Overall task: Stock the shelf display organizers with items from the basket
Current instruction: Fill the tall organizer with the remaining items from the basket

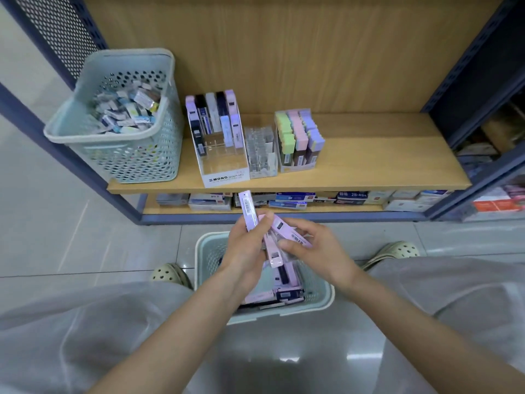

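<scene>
Gripping a lilac case (247, 207), left hand (244, 253) fingers (264, 221) curled, right hand (316, 248) pinching pink cases (287, 232) over basket (327, 298)

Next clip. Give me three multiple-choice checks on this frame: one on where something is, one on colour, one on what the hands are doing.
1. Where does the nearer basket stand? A on the shelf; B on the floor; C on a stool.
2. What colours are the cases in the rightmost organizer? A green, pink, lilac; B red, yellow, black; C all white.
3. What are the left hand and right hand doing? A both empty; B only the left grips something; C each grips slim cases.
Key: 1 B, tiles surround it; 2 A, three pastel columns show; 3 C, the left holds a lilac case, the right a pink case.
</scene>
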Demonstrator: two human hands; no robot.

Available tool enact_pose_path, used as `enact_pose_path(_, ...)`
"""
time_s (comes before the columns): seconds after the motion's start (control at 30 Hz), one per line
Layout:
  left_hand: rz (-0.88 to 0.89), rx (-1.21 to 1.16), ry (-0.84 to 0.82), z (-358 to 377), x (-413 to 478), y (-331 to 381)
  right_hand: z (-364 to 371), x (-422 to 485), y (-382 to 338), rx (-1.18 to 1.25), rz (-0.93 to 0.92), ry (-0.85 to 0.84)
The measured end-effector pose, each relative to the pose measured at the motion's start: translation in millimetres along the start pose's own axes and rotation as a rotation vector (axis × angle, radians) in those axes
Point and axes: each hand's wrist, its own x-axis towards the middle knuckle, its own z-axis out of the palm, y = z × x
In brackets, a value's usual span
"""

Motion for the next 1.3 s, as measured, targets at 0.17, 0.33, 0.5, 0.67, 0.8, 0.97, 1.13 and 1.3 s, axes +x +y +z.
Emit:
enact_pose_path(0.17, 0.044, -0.038, -0.009, -12, -8, 38, 8, 7, -28, 0.103, -0.008, 0.053)
enact_pose_path(0.33, 0.146, -0.021, 0.023, -23, -5, 72, 10, 31, -60, 0.153, -0.032, -0.019)
enact_pose_path(0.5, 0.254, -0.021, 0.097, -35, 10, 111, 18, 71, -84, 0.100, -0.048, -0.130)
enact_pose_path(0.67, 0.378, 0.126, 0.177, -58, 29, 144, 14, 122, -90, -0.026, -0.034, 0.100)
enact_pose_path(0.8, 0.421, 0.173, 0.217, -69, 39, 159, 8, 172, -84, -0.282, -0.062, 0.177)
enact_pose_path(0.97, 0.464, 0.169, 0.243, -74, 52, 169, 9, 219, -89, -0.531, -0.169, 0.195)
enact_pose_path(1.13, 0.500, 0.169, 0.224, -70, 64, 178, 8, 258, -85, -0.846, -0.271, 0.195)
enact_pose_path(1.3, 0.481, 0.182, 0.210, -72, 71, 178, 14, 275, -77, -0.903, -0.298, 0.129)
